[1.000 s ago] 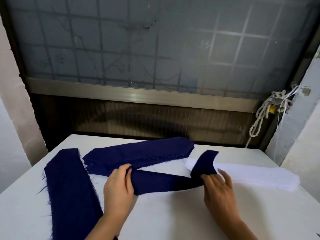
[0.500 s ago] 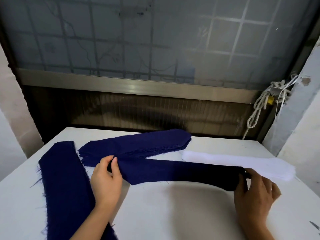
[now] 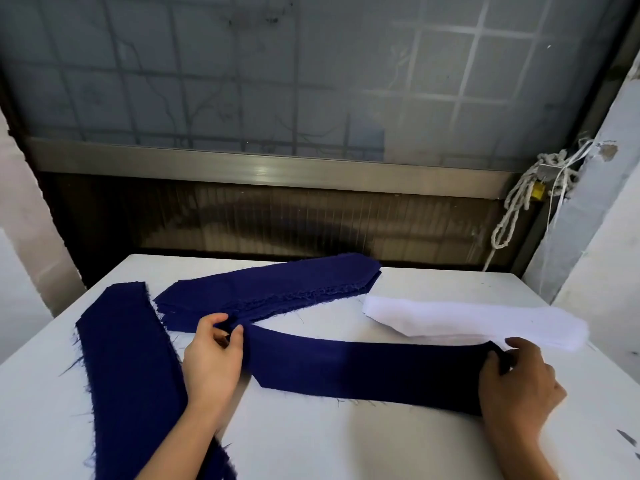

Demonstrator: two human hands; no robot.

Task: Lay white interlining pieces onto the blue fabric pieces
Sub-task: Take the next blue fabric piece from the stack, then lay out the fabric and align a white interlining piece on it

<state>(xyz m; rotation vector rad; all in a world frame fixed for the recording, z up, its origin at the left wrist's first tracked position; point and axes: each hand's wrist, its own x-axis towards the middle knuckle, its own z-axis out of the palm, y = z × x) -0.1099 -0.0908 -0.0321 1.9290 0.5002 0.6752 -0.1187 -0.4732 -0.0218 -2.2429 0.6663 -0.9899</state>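
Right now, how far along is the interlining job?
Done: one blue piece lies flat on the left of the table. In hand: the left hand and right hand each pinch an end of a blue strip, held flat in front of the blue stack. Left: everything with the white interlining stack; it sits at the right, and no white piece lies on any blue one.
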